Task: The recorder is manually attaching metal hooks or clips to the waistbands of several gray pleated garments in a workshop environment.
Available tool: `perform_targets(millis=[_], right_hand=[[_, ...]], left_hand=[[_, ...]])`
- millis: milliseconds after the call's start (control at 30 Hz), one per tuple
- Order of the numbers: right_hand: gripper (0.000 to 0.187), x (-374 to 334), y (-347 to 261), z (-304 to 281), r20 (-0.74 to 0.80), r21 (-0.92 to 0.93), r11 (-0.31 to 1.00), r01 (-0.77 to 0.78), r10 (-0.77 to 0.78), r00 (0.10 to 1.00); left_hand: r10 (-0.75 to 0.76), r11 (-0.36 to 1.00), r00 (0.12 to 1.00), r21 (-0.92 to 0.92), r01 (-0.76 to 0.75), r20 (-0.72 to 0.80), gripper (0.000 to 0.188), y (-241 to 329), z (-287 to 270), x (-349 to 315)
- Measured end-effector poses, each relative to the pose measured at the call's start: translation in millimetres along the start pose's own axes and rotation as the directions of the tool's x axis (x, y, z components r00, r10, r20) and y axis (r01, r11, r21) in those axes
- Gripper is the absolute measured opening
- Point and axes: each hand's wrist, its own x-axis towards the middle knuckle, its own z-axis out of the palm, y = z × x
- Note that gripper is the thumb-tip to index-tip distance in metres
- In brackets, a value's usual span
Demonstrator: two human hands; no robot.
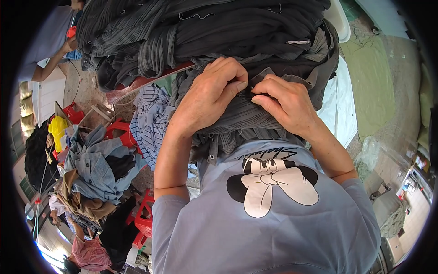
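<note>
My left hand [213,93] and my right hand [288,102] come together over a dark grey ribbed garment [246,114] gathered against my body. Thumb and index finger of my left hand pinch dark cloth close to the middle. Just to its right, my right hand is also closed, thumb and bent fingers at the same bit of cloth. Whether a small thread or fastening sits between the fingertips is too small to tell. Beyond my hands, a large heap of black and dark grey garments [219,34] is piled up, with a pale loose thread [196,16] on it.
At the left lie a blue striped garment [153,121], denim clothes [93,169] and red plastic stools [145,214]. One person [43,50] stands at the upper left, another in pink [91,253] at the lower left. A white sheet [340,109] hangs right of the heap.
</note>
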Motion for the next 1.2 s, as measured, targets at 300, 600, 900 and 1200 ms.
perform_targets(millis=[300, 600, 900, 1200], right_hand=[[0.011, -7.2, 8.4, -9.4, -0.069, 0.176, 0.976, -0.129, 0.143, 0.987], [0.014, -24.5, 12.0, -17.3, -0.129, 0.156, 0.955, -0.250, 0.271, 0.954], [0.015, -38.3, 15.0, -18.6, -0.101, 0.038, 0.970, -0.238, 0.241, 0.965], [0.016, -40.0, 14.4, -17.8, -0.139, 0.011, 0.987, -0.163, 0.163, 0.977]], left_hand=[[-0.214, 0.973, 0.958, -0.133, 0.191, -0.191, 0.011, -4.0, -19.1, -12.6], [0.022, 0.950, 0.985, 0.310, 0.032, -0.169, 0.017, 17.6, 5.5, -8.0], [-0.111, 0.896, 0.994, 0.433, 0.098, 0.004, 0.012, 18.1, 40.7, 4.2], [-0.383, 0.874, 0.913, -0.376, 0.308, -0.141, 0.010, 6.2, 23.9, 4.7]])
